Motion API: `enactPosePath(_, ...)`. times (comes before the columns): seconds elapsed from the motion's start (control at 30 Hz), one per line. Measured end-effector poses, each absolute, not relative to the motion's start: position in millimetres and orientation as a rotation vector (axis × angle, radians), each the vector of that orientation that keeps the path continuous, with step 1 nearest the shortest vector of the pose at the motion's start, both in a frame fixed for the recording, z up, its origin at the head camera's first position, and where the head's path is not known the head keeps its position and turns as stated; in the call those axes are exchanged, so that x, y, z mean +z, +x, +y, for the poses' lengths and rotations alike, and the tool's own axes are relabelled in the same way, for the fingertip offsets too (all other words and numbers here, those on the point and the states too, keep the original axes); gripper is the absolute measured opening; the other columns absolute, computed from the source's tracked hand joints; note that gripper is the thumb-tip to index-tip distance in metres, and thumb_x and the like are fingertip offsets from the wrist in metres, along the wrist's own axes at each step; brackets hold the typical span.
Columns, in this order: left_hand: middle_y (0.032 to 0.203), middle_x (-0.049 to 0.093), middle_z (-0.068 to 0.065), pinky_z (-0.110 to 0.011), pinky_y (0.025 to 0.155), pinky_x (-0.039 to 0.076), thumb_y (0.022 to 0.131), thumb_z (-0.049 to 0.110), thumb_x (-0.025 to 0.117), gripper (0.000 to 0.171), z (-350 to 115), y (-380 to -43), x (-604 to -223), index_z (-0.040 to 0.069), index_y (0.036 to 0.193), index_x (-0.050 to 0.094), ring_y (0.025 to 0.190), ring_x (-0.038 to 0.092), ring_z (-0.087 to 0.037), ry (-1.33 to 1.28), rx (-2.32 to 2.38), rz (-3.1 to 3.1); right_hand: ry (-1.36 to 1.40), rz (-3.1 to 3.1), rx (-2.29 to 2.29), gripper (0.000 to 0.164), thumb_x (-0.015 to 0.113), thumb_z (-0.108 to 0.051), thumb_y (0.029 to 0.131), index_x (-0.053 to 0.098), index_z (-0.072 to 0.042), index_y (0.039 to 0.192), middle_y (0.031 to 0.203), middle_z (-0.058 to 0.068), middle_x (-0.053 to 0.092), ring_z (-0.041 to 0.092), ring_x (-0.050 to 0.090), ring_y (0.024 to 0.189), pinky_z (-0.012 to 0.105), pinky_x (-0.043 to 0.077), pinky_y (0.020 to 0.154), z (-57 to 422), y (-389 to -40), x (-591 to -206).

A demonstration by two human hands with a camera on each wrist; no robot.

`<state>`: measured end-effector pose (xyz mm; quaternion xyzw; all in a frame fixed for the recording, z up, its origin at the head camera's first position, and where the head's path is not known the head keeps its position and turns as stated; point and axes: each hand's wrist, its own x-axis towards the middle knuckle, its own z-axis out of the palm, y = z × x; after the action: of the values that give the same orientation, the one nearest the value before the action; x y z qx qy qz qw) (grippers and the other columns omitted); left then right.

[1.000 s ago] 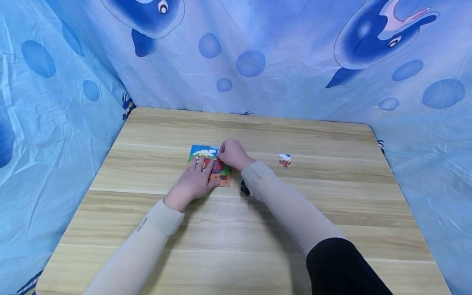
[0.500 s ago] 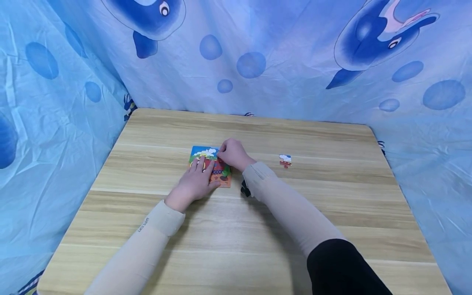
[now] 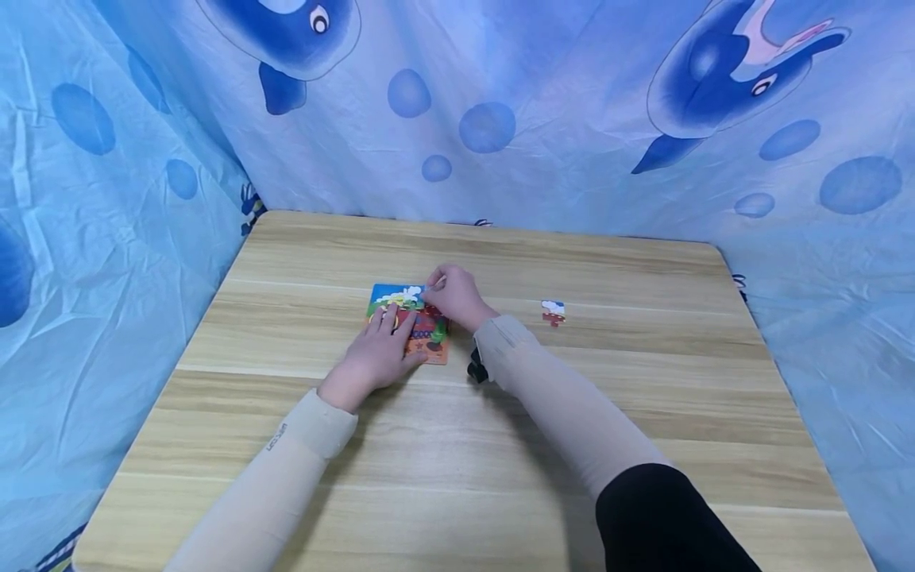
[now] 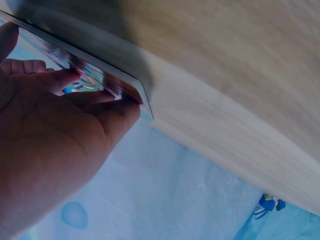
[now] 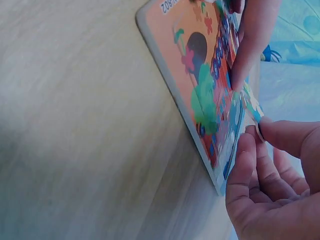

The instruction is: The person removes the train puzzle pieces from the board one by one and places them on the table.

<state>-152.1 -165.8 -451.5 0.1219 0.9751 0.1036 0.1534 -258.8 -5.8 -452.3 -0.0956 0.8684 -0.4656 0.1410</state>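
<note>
Just left of the middle of the wooden table (image 3: 457,453), a small picture puzzle board (image 3: 438,351) lies flat, with both hands right on top of the action. The left hand (image 3: 375,349) comes in from the near left side, fingers spread out and resting on the board, so it's covering a good chunk of the lower-left artwork. The right hand (image 3: 457,298) is up at the far right corner, thumb and fingertips pinching a puzzle piece (image 5: 254,110) that sits tilted up at the board's edge; can't really tell if it's touching the board. Both hands are pretty close to each other but not touching. Off to the right of the right hand, well apart from the board, another loose piece (image 3: 553,312) with white, blue and red on it lies on the tabletop.
</note>
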Motion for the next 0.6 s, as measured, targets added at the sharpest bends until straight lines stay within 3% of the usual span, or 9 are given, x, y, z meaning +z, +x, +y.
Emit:
enactPosePath(0.23,0.164,0.009,-0.031,-0.059,0.117,0.015,0.102,0.054,0.053,0.084,-166,-153,-454,0.004,0.162,0.022,0.149,0.006,-0.051,0.346,0.302,2.794,-0.321,2.485,-1.416,0.019,0.072,-0.014,0.098,0.067,-0.012,0.116,0.101,0.003,0.07,0.017,0.068,0.089,0.032,0.057,0.073,10,-262,-454)
enactPosePath(0.4,0.164,0.009,-0.029,-0.061,0.117,0.014,0.101,0.056,0.053,0.086,-167,-154,-457,0.006,0.163,0.02,0.149,0.007,-0.05,0.341,0.304,2.799,-0.311,2.494,-1.401,0.019,0.071,-0.018,0.098,0.07,-0.014,0.117,0.098,0.003,0.068,0.024,0.067,0.083,0.034,0.056,0.066,27,-263,-454)
enactPosePath(0.6,0.164,0.012,-0.029,-0.062,0.117,0.014,0.1,0.057,0.055,0.087,-168,-155,-458,0.007,0.163,0.021,0.149,0.009,-0.05,0.351,0.303,2.818,-0.262,2.512,-1.404,0.016,0.072,-0.02,0.098,0.071,-0.017,0.113,0.095,0.005,0.067,0.025,0.064,0.082,0.037,0.053,0.067,52,-264,-454)
